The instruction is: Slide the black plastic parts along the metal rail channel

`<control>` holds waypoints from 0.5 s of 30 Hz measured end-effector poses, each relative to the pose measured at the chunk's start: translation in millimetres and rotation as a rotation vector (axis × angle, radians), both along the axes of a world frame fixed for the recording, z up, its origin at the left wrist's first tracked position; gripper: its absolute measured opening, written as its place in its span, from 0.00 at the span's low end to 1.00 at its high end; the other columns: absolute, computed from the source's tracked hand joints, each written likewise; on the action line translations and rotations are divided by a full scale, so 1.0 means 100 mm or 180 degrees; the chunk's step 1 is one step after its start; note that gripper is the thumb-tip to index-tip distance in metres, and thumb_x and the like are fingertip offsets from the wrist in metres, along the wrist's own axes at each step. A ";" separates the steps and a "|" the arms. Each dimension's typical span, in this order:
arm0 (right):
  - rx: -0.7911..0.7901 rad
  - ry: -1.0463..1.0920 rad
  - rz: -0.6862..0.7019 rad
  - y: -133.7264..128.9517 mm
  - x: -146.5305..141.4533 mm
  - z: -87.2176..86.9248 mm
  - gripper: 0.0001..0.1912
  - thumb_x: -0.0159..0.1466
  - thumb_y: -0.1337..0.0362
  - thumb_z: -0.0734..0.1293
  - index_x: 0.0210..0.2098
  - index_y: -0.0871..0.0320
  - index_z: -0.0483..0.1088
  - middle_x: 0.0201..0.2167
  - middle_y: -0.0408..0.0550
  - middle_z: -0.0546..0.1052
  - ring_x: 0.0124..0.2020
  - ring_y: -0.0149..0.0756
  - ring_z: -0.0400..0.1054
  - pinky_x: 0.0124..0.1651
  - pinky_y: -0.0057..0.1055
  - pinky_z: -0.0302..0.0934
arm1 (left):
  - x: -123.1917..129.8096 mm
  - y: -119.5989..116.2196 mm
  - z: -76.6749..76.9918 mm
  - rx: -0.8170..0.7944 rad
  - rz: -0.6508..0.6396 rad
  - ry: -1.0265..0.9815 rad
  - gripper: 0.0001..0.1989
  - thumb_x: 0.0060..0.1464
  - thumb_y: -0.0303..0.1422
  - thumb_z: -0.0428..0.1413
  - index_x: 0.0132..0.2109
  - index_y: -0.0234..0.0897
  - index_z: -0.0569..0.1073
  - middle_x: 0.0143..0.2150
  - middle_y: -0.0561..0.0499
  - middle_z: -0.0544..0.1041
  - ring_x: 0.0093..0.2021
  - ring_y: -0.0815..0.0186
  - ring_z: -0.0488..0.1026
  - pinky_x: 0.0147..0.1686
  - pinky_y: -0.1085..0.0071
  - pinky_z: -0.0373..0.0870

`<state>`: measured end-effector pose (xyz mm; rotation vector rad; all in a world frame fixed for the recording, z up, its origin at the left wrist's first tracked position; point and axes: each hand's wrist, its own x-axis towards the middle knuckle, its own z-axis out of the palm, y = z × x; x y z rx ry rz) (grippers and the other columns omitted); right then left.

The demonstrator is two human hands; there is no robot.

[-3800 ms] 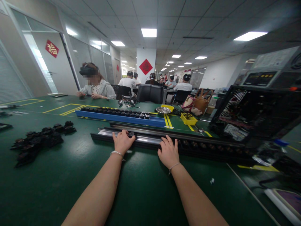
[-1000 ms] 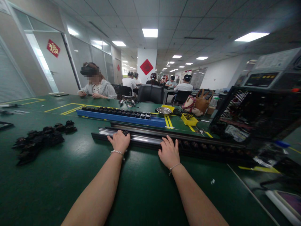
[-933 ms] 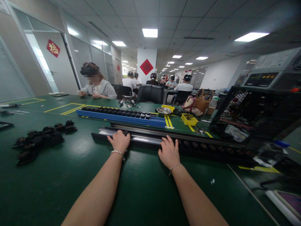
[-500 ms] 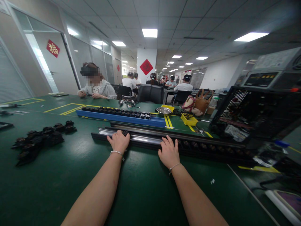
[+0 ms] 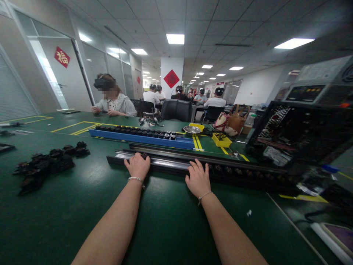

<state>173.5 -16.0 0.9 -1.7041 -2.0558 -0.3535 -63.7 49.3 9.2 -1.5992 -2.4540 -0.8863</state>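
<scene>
A long black rail with a shiny inner channel lies across the green table, and small dark parts sit in a row in its right stretch. My left hand is closed over the rail near its left end, around a small black part that shows by the fingertips. Farther right, my right hand rests on the rail with its fingers spread. Just behind runs a second dark rail. To the left lies a heap of black parts.
A blue tray with rows of black parts stands beyond the rails. Behind it are a metal bowl and a yellow bin. An open computer case stands at right. A person sits across the table.
My left hand has shifted very slightly left along the rail. My right hand and the rail look unmoved.
</scene>
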 end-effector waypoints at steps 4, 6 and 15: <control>0.0019 0.0028 -0.0003 0.00 0.00 -0.01 0.12 0.58 0.66 0.59 0.41 0.57 0.69 0.56 0.49 0.67 0.63 0.42 0.46 0.63 0.55 0.30 | -0.01 0.01 -0.01 0.0041 0.0062 0.0052 0.20 0.51 0.42 0.46 0.44 0.31 0.69 0.43 0.37 0.75 0.51 0.53 0.67 0.59 0.50 0.46; 0.0032 0.0043 -0.0001 0.00 0.00 -0.01 0.12 0.58 0.66 0.59 0.40 0.57 0.69 0.56 0.49 0.67 0.63 0.41 0.46 0.63 0.54 0.29 | 0.00 0.00 -0.01 0.0067 0.0071 0.0065 0.20 0.51 0.41 0.46 0.44 0.31 0.69 0.43 0.37 0.75 0.51 0.53 0.67 0.59 0.50 0.46; 0.0012 0.0039 0.0003 -0.01 0.00 0.01 0.12 0.58 0.66 0.59 0.40 0.57 0.69 0.56 0.50 0.67 0.63 0.42 0.46 0.63 0.54 0.29 | 0.01 0.01 -0.02 0.0183 0.0132 0.0099 0.18 0.51 0.41 0.48 0.42 0.31 0.69 0.43 0.37 0.75 0.52 0.52 0.66 0.58 0.50 0.48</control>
